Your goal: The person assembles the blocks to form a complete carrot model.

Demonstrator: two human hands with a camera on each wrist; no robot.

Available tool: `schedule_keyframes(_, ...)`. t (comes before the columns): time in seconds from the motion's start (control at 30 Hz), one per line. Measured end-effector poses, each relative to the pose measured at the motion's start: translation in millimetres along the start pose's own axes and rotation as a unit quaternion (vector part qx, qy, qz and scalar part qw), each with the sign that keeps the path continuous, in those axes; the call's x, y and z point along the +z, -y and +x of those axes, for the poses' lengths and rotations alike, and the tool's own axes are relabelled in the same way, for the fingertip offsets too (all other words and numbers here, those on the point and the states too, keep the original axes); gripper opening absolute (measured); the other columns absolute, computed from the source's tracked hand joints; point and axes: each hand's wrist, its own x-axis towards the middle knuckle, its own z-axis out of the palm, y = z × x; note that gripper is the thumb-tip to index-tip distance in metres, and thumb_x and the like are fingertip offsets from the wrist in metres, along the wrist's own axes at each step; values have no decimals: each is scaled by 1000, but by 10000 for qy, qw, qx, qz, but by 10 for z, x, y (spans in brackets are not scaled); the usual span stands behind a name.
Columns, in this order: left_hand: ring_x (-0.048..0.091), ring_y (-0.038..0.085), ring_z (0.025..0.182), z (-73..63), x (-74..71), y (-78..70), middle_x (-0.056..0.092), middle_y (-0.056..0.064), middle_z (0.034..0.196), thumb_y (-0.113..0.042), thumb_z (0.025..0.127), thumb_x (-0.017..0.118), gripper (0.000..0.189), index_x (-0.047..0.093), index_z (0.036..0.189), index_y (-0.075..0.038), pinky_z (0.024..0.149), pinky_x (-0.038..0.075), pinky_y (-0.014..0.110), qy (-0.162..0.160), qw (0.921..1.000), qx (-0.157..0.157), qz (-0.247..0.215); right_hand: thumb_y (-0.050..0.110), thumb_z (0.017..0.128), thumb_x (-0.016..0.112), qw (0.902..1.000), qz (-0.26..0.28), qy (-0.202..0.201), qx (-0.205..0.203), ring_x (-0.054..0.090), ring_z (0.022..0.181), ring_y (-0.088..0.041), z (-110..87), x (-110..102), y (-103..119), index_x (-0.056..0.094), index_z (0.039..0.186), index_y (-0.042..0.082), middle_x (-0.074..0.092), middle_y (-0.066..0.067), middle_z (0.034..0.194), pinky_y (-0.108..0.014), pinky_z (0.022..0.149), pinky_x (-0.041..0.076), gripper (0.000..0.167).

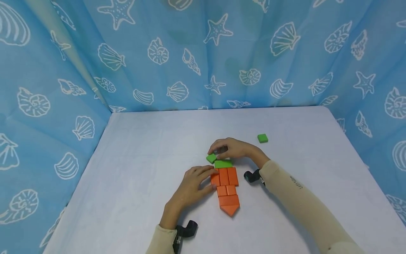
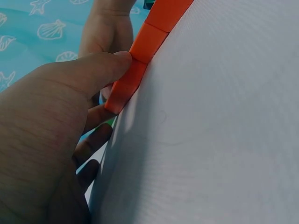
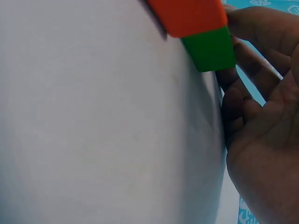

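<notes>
Orange blocks [image 1: 223, 176] lie edge to edge on the table, with a pointed orange block [image 1: 229, 210] at the near end. Against their far end sits a bright green rectangular block [image 1: 223, 164]. My right hand [image 1: 234, 148] pinches a small green block [image 1: 211, 158], turned at an angle, by the rectangle's far left corner. My left hand [image 1: 194, 185] grips the leftmost orange block [image 1: 215, 179], index finger at its far end and thumb at its near end. The left wrist view shows that thumb [image 2: 110, 70] on the orange side; the other fingers spread beyond.
Another small green block [image 1: 262, 138] lies apart, to the far right of the right hand. A white cloth covers the table [image 1: 142, 148]. Blue curtains [image 1: 196, 53] with shell prints stand around its back and sides. Black wrist cameras [image 1: 252, 176] sit on both wrists.
</notes>
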Motion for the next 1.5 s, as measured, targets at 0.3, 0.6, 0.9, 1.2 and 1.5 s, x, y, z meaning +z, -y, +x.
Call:
schedule_keyframes(0.3,42,24,134,-21,32,-19,49,-1,148,-42,97,64,48,57,141,-23,111,28,56,209,9997,-112,-78,11,95,63,9982,32,-484,360,59,113,-20,-148,65,-26,63,135,16,63,1,130,-43,100,47,39)
schedule_keyframes(0.6,43,26,133,-21,-6,-52,50,0,148,-43,97,63,48,58,140,-24,109,30,57,35,10000,-62,59,10,97,63,9355,-825,-3333,837,56,97,-23,-495,8,-54,66,126,8,64,-5,112,-43,82,47,29)
schedule_keyframes(0.9,42,26,135,-44,-14,-64,50,1,148,-41,96,65,48,58,140,-22,111,28,56,47,9999,-120,-113,2,90,61,8878,-823,-4346,1274,44,116,-34,-1127,-236,-486,57,135,6,54,-15,131,-53,94,38,45)
schedule_keyframes(1.2,41,25,135,-20,20,-69,49,-1,149,-43,97,63,49,57,142,-25,111,27,56,142,9996,-185,-159,13,94,63,9053,-834,-3702,1909,43,131,-40,-1299,-227,-669,58,137,10,53,-15,142,-59,108,34,44)
schedule_keyframes(1.5,40,24,136,1,-9,-71,48,-1,150,-42,98,63,49,56,143,-25,112,26,55,150,9997,-172,-70,25,92,72,8946,-772,-3897,2048,55,113,-30,-1221,-137,-614,63,131,9,54,-12,119,-49,98,46,43)
